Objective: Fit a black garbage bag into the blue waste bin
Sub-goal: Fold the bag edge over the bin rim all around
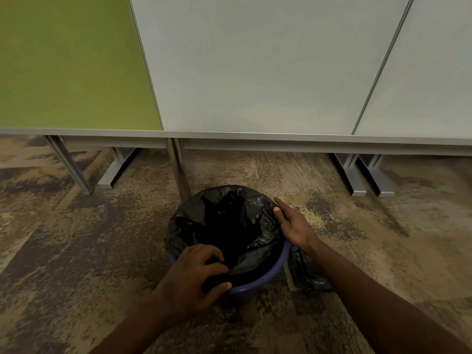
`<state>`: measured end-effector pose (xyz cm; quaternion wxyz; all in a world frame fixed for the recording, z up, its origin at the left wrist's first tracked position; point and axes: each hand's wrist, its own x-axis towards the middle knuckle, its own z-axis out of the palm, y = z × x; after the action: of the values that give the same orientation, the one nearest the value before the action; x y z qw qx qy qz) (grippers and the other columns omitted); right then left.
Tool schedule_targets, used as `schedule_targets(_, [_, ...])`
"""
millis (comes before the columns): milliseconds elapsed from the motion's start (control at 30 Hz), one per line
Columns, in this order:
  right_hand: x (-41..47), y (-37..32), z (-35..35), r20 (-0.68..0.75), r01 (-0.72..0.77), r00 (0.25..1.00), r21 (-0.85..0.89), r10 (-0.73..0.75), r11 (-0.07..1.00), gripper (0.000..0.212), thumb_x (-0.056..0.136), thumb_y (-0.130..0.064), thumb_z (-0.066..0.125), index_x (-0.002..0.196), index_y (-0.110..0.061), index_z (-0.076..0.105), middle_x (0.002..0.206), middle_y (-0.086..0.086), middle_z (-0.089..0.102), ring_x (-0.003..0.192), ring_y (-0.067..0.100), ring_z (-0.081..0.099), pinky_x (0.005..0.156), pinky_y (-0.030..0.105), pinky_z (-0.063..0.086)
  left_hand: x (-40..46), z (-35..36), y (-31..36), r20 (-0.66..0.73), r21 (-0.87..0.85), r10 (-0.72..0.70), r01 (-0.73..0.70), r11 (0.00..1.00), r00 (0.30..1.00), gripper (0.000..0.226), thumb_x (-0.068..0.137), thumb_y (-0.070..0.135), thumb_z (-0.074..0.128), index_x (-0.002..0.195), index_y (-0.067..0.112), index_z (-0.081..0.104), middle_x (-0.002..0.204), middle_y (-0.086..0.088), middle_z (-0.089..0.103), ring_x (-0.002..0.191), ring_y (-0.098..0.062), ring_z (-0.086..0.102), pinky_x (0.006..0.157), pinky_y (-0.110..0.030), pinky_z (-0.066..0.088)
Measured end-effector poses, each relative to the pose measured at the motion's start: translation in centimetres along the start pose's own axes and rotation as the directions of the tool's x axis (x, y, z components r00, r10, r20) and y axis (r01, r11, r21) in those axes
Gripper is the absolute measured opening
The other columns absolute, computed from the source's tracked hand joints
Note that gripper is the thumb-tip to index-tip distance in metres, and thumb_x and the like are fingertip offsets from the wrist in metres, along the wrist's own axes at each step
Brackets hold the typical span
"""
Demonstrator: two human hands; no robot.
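The blue waste bin (pixel 258 282) stands on the carpet just in front of me; only its near rim shows bare. A black garbage bag (pixel 229 218) lines the inside and is folded over the far, left and right parts of the rim, with a loose flap hanging outside at the right. My left hand (pixel 194 274) pinches the bag's edge at the near rim, fingers curled over the plastic. My right hand (pixel 293 226) lies along the right rim, thumb and fingers holding the bag against it.
A chrome table leg (pixel 178 167) rises directly behind the bin. A desk edge (pixel 255 136) with white and green divider panels (pixel 76 72) runs across above. Grey metal feet (pixel 362 175) stand at the right and another foot (pixel 115 169) at the left on patterned carpet.
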<state>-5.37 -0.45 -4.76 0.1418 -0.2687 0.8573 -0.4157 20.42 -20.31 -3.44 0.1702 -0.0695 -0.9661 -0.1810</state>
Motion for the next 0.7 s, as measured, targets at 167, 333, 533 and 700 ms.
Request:
schedule_targets(167, [-1.2,0.8,0.3,-0.138,-0.093,0.982,0.256,0.132,0.962,0.04,0.106,-0.028,0.061,0.145,-0.019,0.06,0.124,0.005,0.071,0.119,0.021,0.066,0.09,0.028,0.051,-0.4,0.8,0.2,0.007,0.055,0.055,-0.055,0.997,0.998,0.028,0.092,0.055,0.067,0.106,0.033,0.074,0.1,0.013,0.06,0.096,-0.006,0.054,0.088,-0.023,0.038])
schedule_targets(333, [-2.7,1.4,1.2,-0.204,-0.107,0.952,0.482,0.23,0.869,0.026,0.105,-0.032,0.063,0.124,-0.018,0.072,0.115,-0.001,0.074,0.112,0.021,0.071,0.094,0.038,0.061,-1.3,1.3,0.1,0.035,0.073,0.077,-0.079,0.994,0.996,0.028,0.094,0.053,0.062,0.11,0.034,0.074,0.099,0.014,0.062,0.089,-0.006,0.057,0.07,-0.027,0.05])
schedule_targets(533, [-3.8,2.9,2.9,-0.249,-0.117,0.923,0.544,0.293,0.831,0.04,0.106,-0.043,0.056,0.097,-0.01,0.078,0.095,0.008,0.08,0.095,0.03,0.076,0.091,0.055,0.061,-1.4,2.2,0.7,-0.045,0.085,0.055,-0.051,0.995,0.998,0.027,0.095,0.051,0.057,0.102,0.031,0.075,0.095,0.012,0.062,0.086,-0.005,0.051,0.071,-0.022,0.04])
schedule_targets(700, [-4.3,2.2,3.2,-0.257,-0.105,0.876,0.723,0.407,0.683,0.045,0.105,-0.045,0.058,0.091,-0.006,0.076,0.089,0.009,0.079,0.091,0.03,0.074,0.09,0.05,0.06,-1.7,2.4,0.7,-0.076,0.084,0.077,-0.071,0.994,0.994,0.034,0.099,0.052,0.055,0.106,0.028,0.077,0.092,0.01,0.065,0.085,-0.01,0.055,0.081,-0.028,0.038])
